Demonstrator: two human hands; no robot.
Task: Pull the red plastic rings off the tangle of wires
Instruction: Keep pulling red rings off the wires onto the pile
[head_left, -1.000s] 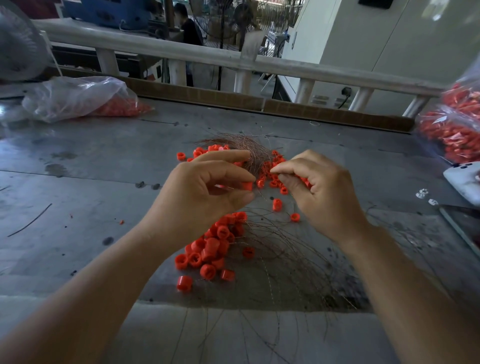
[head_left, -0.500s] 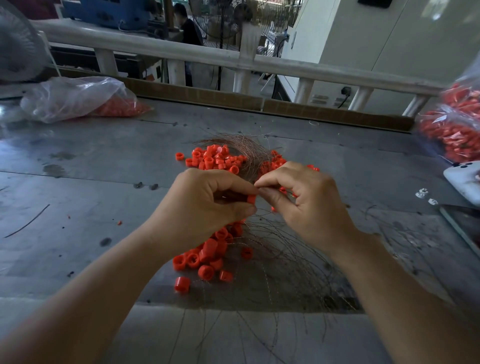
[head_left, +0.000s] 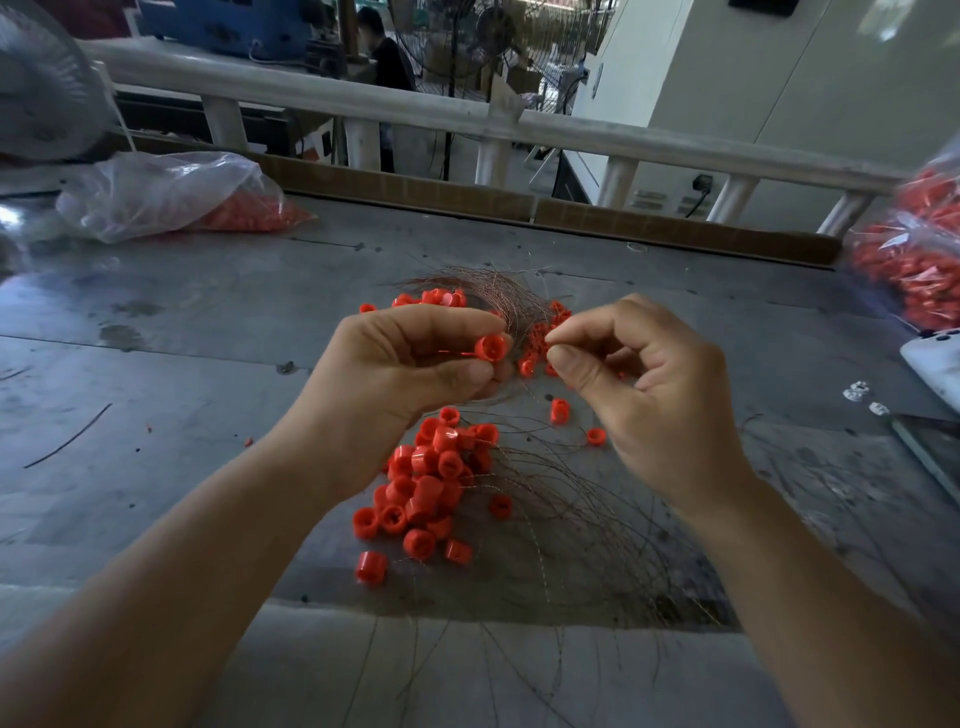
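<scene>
Fingers (head_left: 457, 325) of the left hand (head_left: 395, 374) pinch one small red plastic ring (head_left: 491, 347) in the middle of the frame, with its hole facing us. Thumb and first finger of the right hand (head_left: 649, 384) are squeezed shut just beside it; they seem to nip a thin wire, but it is too fine to see for sure

The ring looks light, hard and a bit slippery, so I think it is best held by its round sides. The tangle of thin brown wires (head_left: 561, 519) looks soft and springy and bends easily. It is best held close to the ring so it does not slip

That tangle spreads over the grey table (head_left: 208, 364) from the middle down to the lower right. A heap of red rings (head_left: 431, 488) lies under the hands, about thirty of them. More red rings (head_left: 436, 299) sit behind the hands, too many and too hidden to count

Two clear plastic bags hold more red pieces: one bag (head_left: 171, 195) at the upper left, another bag (head_left: 914, 260) at the right edge
</scene>
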